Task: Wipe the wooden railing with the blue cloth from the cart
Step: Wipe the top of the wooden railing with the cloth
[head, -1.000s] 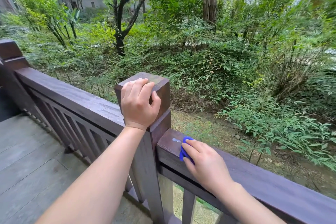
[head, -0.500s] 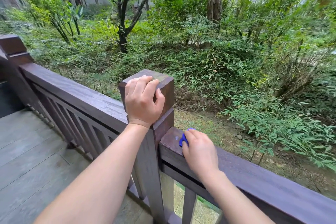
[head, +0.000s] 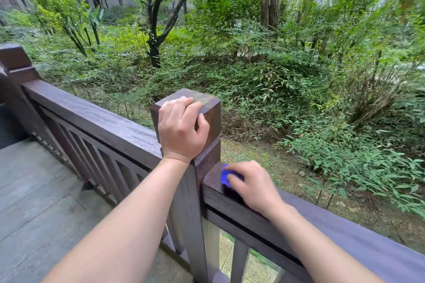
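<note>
A person's right hand [head: 254, 185] pressed a bunched blue cloth [head: 226, 178] flat against the top of the wooden railing [head: 345, 225], right at the end where the rail met a square post [head: 202, 108]. The fingers [head: 236, 180] lay together over the cloth, clamping it to the wood, so that only a small blue edge showed on the post side. The hand was blurred, which suggested a scrubbing stroke in progress. The left hand [head: 181, 131] gripped the post cap, fingers curled over its top edge and thumb round the side, apparently to steady the body while leaning into the wipe. No table or other surface was involved; the rail itself, dark stained timber, carried the work. Behind it, a second run of railing [head: 92, 119] stretched left along a grey plank deck [head: 34, 190], and dense green shrubs [head: 287, 76] and trees filled the garden beyond. No cart was in sight.
</note>
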Available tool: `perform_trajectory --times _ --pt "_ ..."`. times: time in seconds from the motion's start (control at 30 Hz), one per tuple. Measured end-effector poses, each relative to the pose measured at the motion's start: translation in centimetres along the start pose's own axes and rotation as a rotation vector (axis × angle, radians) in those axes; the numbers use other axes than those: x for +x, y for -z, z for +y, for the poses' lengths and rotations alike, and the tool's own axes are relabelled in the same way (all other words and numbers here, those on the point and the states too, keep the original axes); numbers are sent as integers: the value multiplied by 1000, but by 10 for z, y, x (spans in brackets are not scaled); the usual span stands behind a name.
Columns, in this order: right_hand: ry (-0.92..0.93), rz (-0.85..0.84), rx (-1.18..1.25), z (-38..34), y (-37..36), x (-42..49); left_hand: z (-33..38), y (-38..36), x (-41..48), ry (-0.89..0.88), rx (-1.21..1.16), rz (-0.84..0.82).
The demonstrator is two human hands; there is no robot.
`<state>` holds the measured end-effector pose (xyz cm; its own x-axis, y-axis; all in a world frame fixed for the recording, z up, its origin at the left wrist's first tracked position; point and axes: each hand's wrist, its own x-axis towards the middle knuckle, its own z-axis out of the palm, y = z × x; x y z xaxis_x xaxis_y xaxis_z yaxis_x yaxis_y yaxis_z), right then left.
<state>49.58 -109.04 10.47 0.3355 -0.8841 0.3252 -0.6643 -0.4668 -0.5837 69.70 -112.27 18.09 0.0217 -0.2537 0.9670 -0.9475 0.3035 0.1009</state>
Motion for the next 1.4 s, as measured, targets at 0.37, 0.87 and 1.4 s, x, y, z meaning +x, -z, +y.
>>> perform_trajectory --times 0.37,0.87,1.4 --pt "4 -26 -30 12 16 -15 -1 -2 -1 7 -3 9" --pt "344 -108 -274 -6 -33 -14 2 1 -1 13 -9 -4" --pt "124 35 -363 21 -7 -20 1 0 -2 12 -24 11"
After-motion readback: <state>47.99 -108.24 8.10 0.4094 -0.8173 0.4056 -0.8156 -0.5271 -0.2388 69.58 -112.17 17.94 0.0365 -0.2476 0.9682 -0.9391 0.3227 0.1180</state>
